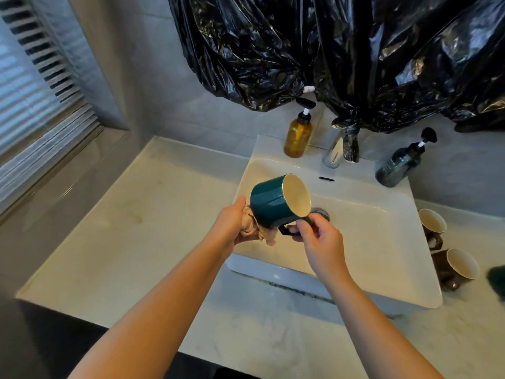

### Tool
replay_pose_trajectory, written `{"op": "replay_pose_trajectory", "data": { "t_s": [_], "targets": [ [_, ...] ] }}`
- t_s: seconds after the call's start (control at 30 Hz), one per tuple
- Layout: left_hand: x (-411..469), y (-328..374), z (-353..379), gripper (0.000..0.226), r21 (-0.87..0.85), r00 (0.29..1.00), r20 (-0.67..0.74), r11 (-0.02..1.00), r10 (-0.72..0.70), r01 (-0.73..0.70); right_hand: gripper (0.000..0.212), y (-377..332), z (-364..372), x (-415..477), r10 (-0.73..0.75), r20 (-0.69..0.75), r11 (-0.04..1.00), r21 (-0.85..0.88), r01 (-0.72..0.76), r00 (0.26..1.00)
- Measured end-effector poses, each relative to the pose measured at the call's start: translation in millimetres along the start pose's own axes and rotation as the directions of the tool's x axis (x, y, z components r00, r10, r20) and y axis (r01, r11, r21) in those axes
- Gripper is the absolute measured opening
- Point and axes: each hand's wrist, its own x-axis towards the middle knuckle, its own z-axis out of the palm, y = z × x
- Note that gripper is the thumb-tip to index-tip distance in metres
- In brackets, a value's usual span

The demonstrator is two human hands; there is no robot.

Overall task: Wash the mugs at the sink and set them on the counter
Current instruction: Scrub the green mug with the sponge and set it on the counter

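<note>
Right hand (319, 242) pinches the handle of a green mug (270, 205) tipped over the sink (363, 236) near its left edge. Left hand (235, 225) grips a cloth (262, 233) against its base. Black plastic (328, 50) half-hides the faucet (334, 151). Counter (123, 242) spreads leftward.

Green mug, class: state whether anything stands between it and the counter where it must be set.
Nothing visible blocks the green mug from the counter on its left; only the left hand, holding a cloth at its base, is on that side. On the right, two brown mugs sit beside the sink.
</note>
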Motion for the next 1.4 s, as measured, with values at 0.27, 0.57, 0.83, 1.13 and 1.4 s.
{"op": "replay_pose_trajectory", "data": {
  "t_s": [0.27,0.57,0.83,1.13,1.4],
  "targets": [
    [13.4,1.2,-40.3,0.033,0.012,0.996,-0.091,1.0,0.021,-0.02,0.012,-8.8,24.8,9.1,0.012,0.153,0.994,-0.108,0.005,0.988],
    [26.4,-12.5,-113.4,0.032,-0.056,0.985,-0.146,0.993,0.092,-0.101,0.018,-24.3,109.1,20.3,-0.01,0.251,0.992,-0.121,0.042,0.968],
    [51.0,-46.1,-196.6,0.036,0.152,0.942,-0.328,0.988,0.077,-0.028,0.017,-13.0,198.2,36.7,0.058,0.284,0.987,-0.163,-0.012,0.957],
    [56.0,-121.7,-251.9,0.03,0.814,0.773,-0.372,0.581,0.514,0.006,0.03,27.6,256.6,59.0,0.28,0.242,0.926,-0.322,-0.196,0.929],
    [72.3,-162.3,-259.0,0.05,0.961,0.781,-0.212,0.272,0.588,0.056,0.035,39.1,278.9,60.1,0.341,0.232,0.9,-0.362,-0.244,0.911]
  ]
}}
